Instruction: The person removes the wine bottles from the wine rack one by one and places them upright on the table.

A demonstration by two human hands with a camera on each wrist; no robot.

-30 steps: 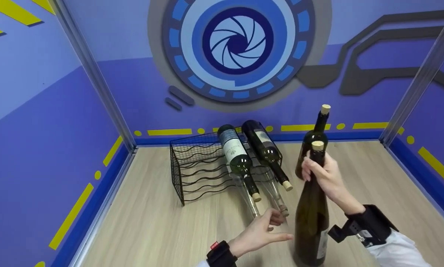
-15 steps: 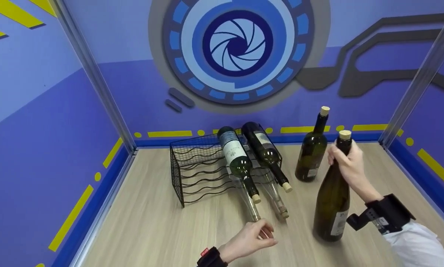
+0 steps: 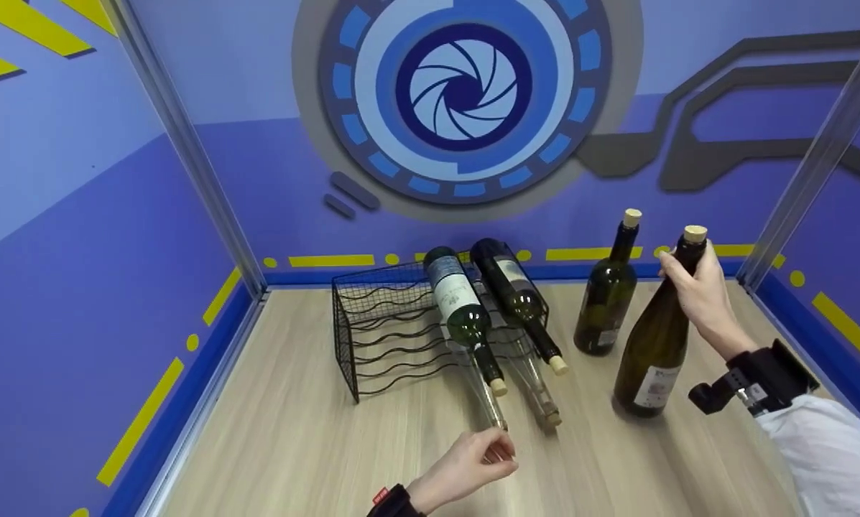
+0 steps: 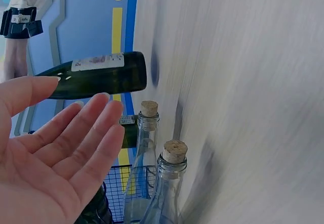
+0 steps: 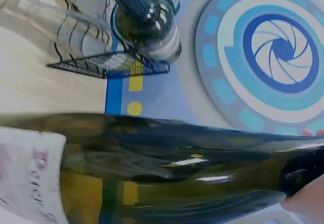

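A: Position of the wine bottle (image 3: 652, 345)?

B: Right side of the table (image 3: 293, 445), below your right hand (image 3: 710, 294), cork (image 3: 695, 233) uppermost. Long axis near upright, about parallel to the standing bottle (image 3: 606, 309). Base touching the table: cannot tell.

A: State of your fingers?

B: Right: curled round the bottle just under the cork. Left hand (image 3: 465, 463): thumb apart, fingers loosely extended, nothing held.

A: Which hand is nearer?

B: Your right, in contact. Your left is well apart, near the clear bottles (image 4: 166, 193).

A: Critical relation?

B: The standing bottle is just beside yours, leftward and farther back; visible gap between.

A: Changes from half a second earlier?

B: You have carried the wine bottle farther back, with its label (image 3: 657, 388) turned more toward you. Your left hand has drawn slightly leftward. The rack (image 3: 343, 341) is unmoved.
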